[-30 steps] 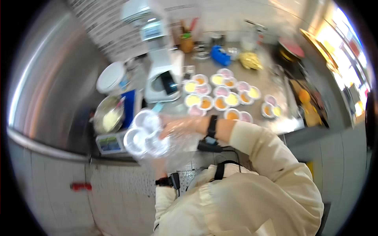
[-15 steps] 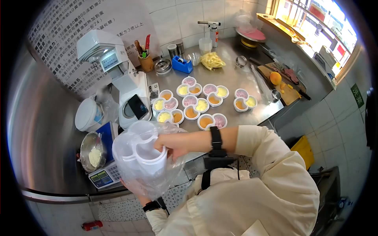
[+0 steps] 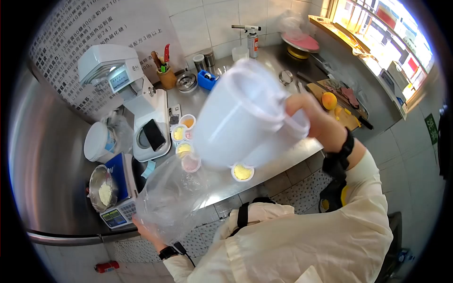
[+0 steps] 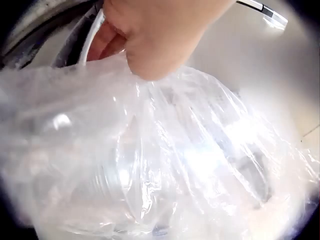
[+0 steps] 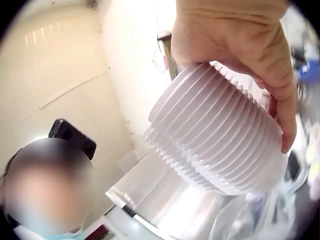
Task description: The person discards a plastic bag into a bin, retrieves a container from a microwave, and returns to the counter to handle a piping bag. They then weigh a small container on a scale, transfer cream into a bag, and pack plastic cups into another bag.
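Note:
A stack of nested white three-lobed plastic cups (image 3: 226,127) is up in the air over the counter, its ribbed rims plain in the right wrist view. My right hand (image 3: 321,122) grips it at one end, thumb and fingers curled round the stack (image 5: 215,130). Lower left, a clear plastic bag (image 3: 172,198) hangs crumpled. My left hand (image 3: 147,231) pinches the bag's edge near the scale; in the left wrist view the bunched film (image 4: 145,150) spreads below the hand (image 4: 160,40). Filled cups (image 3: 242,173) with yellow, orange and pink portions stand on the counter, many hidden behind the stack.
A digital scale (image 3: 123,207) carries a steel bowl (image 3: 96,188) at the left. Behind it stand a white tub (image 3: 100,141) and a stand mixer (image 3: 113,75) with a phone (image 3: 154,135) on its base. A cutting board (image 3: 347,120) with fruit lies at the right.
My right hand has drawn the cup stack out of the bag and moved it up and right. The bag now hangs limp from my left hand, which stays low at the left.

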A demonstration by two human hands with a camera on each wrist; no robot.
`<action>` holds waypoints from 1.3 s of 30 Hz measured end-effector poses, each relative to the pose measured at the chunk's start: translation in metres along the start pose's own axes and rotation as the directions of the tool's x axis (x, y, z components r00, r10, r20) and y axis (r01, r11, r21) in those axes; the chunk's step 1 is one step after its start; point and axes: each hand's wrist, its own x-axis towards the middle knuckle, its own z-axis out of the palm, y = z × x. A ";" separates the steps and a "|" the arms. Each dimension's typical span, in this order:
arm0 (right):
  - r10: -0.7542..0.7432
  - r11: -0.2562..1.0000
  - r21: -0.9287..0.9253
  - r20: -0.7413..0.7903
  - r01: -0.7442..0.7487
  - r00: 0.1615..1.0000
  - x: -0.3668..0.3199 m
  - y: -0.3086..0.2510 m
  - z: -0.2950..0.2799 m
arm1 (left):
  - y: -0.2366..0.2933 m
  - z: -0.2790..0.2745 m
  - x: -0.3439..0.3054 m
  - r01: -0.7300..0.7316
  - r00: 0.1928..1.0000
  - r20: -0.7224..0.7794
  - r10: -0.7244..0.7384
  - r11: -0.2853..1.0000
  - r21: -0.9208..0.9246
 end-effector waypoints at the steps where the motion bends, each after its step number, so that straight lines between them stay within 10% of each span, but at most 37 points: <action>1: -0.075 0.994 -0.086 -0.095 0.067 0.993 0.002 -0.002 -0.031 | 0.020 -0.004 -0.006 0.047 0.996 -0.070 -0.048 0.999 -0.018; 3: 0.090 0.963 0.265 -0.115 -0.057 0.989 0.018 0.001 -0.093 | -0.019 0.010 0.005 0.116 0.991 -0.048 -0.122 0.987 -0.107; 10: 0.404 0.906 0.323 -0.460 -0.274 0.791 0.076 0.087 -0.255 | -0.052 0.006 -0.016 0.167 0.948 -0.221 -0.229 0.950 -0.265; 14: 0.477 0.858 0.441 -0.492 -0.264 0.728 0.116 0.141 -0.278 | -0.033 -0.010 -0.036 0.614 0.722 0.087 -0.687 0.576 -0.540; 18: 0.496 0.848 0.463 -0.523 -0.257 0.693 0.146 0.172 -0.274 | -0.046 -0.024 -0.056 0.439 0.821 0.013 -0.570 0.618 -0.652; 21: 0.438 0.892 0.360 -0.537 -0.274 0.721 0.151 0.179 -0.277 | 0.013 -0.042 -0.055 0.447 0.722 -0.128 -0.680 0.600 -0.664; 23: 0.457 0.880 0.373 -0.501 -0.293 0.735 0.150 0.182 -0.279 | 0.006 -0.049 -0.057 0.118 0.841 -0.439 -0.316 0.899 -0.423; 25: 0.118 0.970 -0.038 -0.792 -0.241 0.600 0.145 0.183 -0.273 | 0.111 -0.071 -0.061 -0.188 0.936 -0.297 0.188 0.982 0.029; 27: -0.098 0.928 -0.268 -0.847 -0.261 0.523 0.134 0.185 -0.262 | 0.183 -0.062 -0.065 -0.504 0.849 -0.017 0.528 0.819 0.276; 30: -0.779 0.445 -0.820 -0.553 -0.361 0.295 0.113 0.167 -0.209 | 0.179 -0.027 -0.059 -0.572 0.784 0.113 0.610 0.641 0.511; 34: -0.909 0.292 -0.950 -0.240 0.111 0.341 0.084 0.142 -0.101 | 0.114 -0.001 -0.039 -0.328 0.935 0.101 0.339 0.724 0.606; 36: -0.831 0.210 -0.971 -0.117 0.112 0.545 0.067 0.137 -0.051 | 0.080 0.001 -0.029 -0.250 0.957 0.037 0.287 0.754 0.608; 39: -0.806 0.091 -0.705 0.363 0.703 0.468 0.078 0.151 0.025 | 0.055 -0.013 -0.026 -0.152 0.889 -0.386 0.246 0.954 0.257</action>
